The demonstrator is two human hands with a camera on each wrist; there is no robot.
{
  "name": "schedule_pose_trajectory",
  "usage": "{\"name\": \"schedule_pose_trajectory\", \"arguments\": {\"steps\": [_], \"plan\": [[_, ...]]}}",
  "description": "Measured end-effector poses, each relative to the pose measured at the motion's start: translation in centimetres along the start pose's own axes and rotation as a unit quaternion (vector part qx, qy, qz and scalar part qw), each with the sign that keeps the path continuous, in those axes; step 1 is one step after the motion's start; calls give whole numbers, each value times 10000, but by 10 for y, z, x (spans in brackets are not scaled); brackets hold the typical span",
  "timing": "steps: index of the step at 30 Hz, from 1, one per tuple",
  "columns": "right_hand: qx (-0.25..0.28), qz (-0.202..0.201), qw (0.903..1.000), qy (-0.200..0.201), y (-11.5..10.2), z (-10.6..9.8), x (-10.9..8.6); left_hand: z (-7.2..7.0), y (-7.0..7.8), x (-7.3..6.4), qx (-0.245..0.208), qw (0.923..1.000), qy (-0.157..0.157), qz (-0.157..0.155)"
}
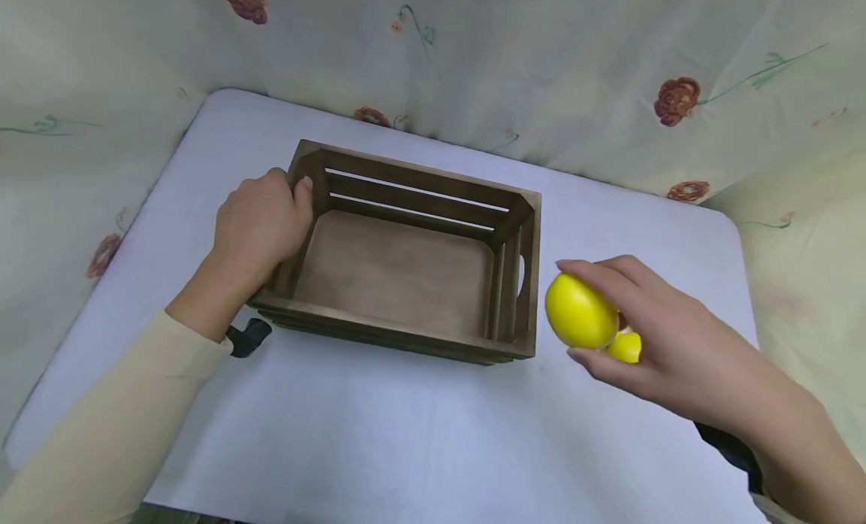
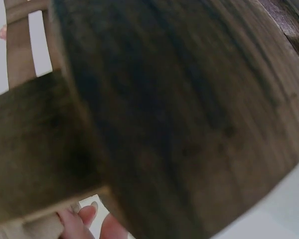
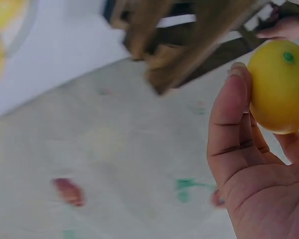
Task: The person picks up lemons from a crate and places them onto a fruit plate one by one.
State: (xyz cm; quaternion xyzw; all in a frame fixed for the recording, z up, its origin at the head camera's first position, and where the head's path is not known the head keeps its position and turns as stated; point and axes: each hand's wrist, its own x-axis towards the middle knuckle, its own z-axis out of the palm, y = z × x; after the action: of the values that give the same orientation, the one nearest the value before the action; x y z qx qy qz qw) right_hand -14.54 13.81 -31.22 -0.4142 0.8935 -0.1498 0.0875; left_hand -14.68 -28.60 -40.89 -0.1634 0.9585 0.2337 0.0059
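Observation:
A brown slatted wooden crate (image 1: 399, 272) stands on the white table with nothing inside it. My left hand (image 1: 260, 219) grips its left end, the thumb over the top edge. In the left wrist view the crate wood (image 2: 189, 124) fills most of the picture, and a few fingertips (image 2: 87, 214) show beneath it. Just off the crate's right end, my right hand (image 1: 666, 343) holds a yellow lemon (image 1: 578, 313) between thumb and fingers. The right wrist view shows this lemon (image 3: 276, 89) with a green spot at one end.
Another yellow fruit (image 1: 625, 347) is partly hidden behind my right hand. In the right wrist view, yellow fruits (image 3: 2, 15) sit by a curved pale rim (image 3: 27, 25), cut off by the frame. Flowered curtain (image 1: 541, 65) hangs around the white table (image 1: 379, 434).

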Motion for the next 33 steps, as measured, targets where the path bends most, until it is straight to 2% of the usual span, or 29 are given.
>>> {"name": "schedule_pose_trajectory", "arguments": {"steps": [6,15,22,33], "plan": [[189,686,9974,69,29,20,-42,-4,-3,-3,-40,9999,-156,-26],[222,1442,9886,381,79,44,-92,-4,-1,-4,-84,9995,-284,58],[478,2264,9727,173,108,56,-113,-2,6,-1,-89,9995,-284,141],[370,3111,9497,3,137,71,-130,-2,6,-2,-21,9994,-355,46]]}}
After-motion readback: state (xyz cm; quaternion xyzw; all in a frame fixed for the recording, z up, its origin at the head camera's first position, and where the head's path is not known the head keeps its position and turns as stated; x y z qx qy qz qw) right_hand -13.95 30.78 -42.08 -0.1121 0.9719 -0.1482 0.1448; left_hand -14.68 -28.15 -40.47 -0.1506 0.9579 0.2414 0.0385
